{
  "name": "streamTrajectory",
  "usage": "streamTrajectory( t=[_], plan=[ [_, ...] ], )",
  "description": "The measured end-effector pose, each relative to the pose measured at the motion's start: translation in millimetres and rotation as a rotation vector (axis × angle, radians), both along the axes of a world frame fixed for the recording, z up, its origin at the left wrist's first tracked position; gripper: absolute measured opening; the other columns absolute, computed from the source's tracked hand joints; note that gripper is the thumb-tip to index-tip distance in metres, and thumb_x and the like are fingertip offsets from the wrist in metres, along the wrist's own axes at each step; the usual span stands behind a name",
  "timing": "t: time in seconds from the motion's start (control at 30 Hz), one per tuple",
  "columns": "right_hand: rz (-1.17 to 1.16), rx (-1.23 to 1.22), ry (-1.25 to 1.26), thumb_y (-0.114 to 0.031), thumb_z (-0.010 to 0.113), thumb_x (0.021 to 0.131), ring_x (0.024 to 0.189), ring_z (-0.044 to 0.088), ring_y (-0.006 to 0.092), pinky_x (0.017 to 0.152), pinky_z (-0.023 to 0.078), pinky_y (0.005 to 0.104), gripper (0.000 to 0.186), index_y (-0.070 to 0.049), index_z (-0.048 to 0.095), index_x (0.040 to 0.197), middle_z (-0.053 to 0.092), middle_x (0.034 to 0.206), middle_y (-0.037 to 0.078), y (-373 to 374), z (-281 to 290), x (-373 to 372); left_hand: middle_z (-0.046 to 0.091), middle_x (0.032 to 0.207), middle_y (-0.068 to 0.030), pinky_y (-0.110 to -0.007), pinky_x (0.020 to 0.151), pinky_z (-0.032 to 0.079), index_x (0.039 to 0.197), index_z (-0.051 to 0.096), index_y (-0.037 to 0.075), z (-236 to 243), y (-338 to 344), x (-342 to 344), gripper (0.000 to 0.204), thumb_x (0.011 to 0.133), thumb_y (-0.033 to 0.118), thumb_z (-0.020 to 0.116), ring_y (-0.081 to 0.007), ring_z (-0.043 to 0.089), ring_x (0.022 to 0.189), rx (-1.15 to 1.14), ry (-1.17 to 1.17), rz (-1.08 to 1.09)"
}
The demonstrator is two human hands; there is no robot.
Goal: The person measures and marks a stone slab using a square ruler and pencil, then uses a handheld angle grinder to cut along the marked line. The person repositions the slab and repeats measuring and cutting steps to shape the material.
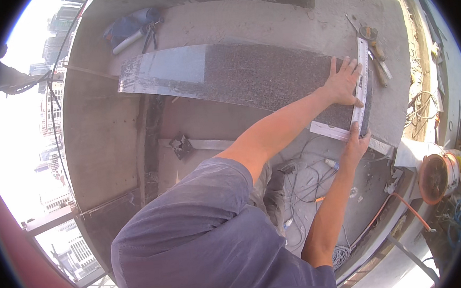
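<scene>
A long speckled dark stone slab (pixel 268 73) lies across a concrete ledge, its left part paler and glossy. Across its right end rests an L-shaped metal square (pixel 362 75), its long blade running away from me and its short arm (pixel 329 131) along the slab's near edge. My left hand (pixel 343 84) lies on the slab with fingers spread, its thumb against the long blade. At the near corner, my right hand (pixel 356 142) pinches the square, thumb on top; its other fingers are partly hidden. Beyond the right end are hand tools with wooden handles (pixel 380 74) and a tape measure (pixel 369 32).
Cables (pixel 307 184) and a coil of grey cord (pixel 341 254) lie on the floor below. A round reddish-brown drum-shaped object (pixel 434 179) stands at right. A blue bag (pixel 133 26) with a white roll sits far left. At left, the edge overlooks tall buildings.
</scene>
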State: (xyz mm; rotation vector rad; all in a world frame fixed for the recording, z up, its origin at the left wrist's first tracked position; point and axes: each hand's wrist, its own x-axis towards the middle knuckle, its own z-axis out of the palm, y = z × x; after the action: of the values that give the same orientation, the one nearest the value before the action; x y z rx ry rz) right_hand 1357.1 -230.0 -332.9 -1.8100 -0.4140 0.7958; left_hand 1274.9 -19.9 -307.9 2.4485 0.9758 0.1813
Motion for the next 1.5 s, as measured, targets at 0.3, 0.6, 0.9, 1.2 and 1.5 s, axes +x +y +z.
streamTrajectory(
  t=[0.3, 0.6, 0.9, 1.2, 1.5],
  plan=[
    [0.045, 0.123, 0.251, -0.027, 0.078, 0.108, 0.104, 0.070, 0.0205, 0.079, 0.058, 0.0310, 0.072, 0.002, 0.042, 0.163, 0.067, 0.130, 0.015, 1.7, 26.2, -9.9, 0.039, 0.175, -0.0286, -0.067, 0.138, 0.007, 0.169, 0.039, -0.003, 2.3, -0.4, -44.8, 0.108, 0.089, 0.050, 0.089, -0.0435, 0.024, 0.170, -0.137, -0.372, 0.091],
    [-0.037, 0.083, 0.289, -0.040, 0.083, 0.102, 0.124, 0.069, 0.0358, 0.093, 0.063, 0.0464, 0.099, 0.007, 0.028, 0.169, 0.055, 0.147, 0.023, -6.8, 43.2, -13.7, 0.079, 0.110, -0.0118, -0.044, 0.092, 0.059, 0.114, 0.081, 0.009, 29.0, -183.1, -230.1, 0.024, 0.098, -0.001, 0.068, -0.0323, 0.074, 0.109, -0.101, -0.722, 0.566],
    [0.058, 0.115, 0.484, -0.052, 0.073, 0.106, 0.130, 0.069, 0.0395, 0.112, 0.055, 0.0451, 0.088, 0.003, 0.037, 0.165, 0.064, 0.142, 0.024, -38.1, 40.1, -11.1, 0.082, 0.116, -0.0219, -0.050, 0.095, 0.061, 0.115, 0.082, 0.007, -35.1, -447.6, -467.9, 0.028, 0.097, 0.025, 0.068, -0.0444, 0.077, 0.111, -0.745, 0.099, 0.956],
    [-0.010, 0.121, 0.594, -0.071, 0.052, 0.110, 0.142, 0.060, 0.0408, 0.119, 0.048, 0.0511, 0.089, -0.007, 0.035, 0.169, 0.054, 0.157, 0.026, -37.4, 49.0, -61.3, 0.079, 0.126, -0.0148, -0.050, 0.089, 0.066, 0.129, 0.076, 0.005, -75.2, -656.4, -601.2, 0.039, 0.098, 0.028, 0.069, -0.0311, 0.080, 0.111, -1.471, 0.147, 1.382],
    [-0.012, -0.127, 0.515, -0.064, 0.058, 0.109, 0.127, 0.068, 0.0324, 0.102, 0.054, 0.0437, 0.079, -0.005, 0.049, 0.162, 0.067, 0.149, 0.019, -178.7, -16.7, -144.3, 0.074, 0.139, -0.0182, -0.049, 0.098, 0.063, 0.145, 0.066, 0.003, -108.5, -640.4, -738.0, 0.046, 0.109, 0.031, 0.069, -0.0331, 0.078, 0.113, -1.441, -0.235, 1.521]
  ],
)
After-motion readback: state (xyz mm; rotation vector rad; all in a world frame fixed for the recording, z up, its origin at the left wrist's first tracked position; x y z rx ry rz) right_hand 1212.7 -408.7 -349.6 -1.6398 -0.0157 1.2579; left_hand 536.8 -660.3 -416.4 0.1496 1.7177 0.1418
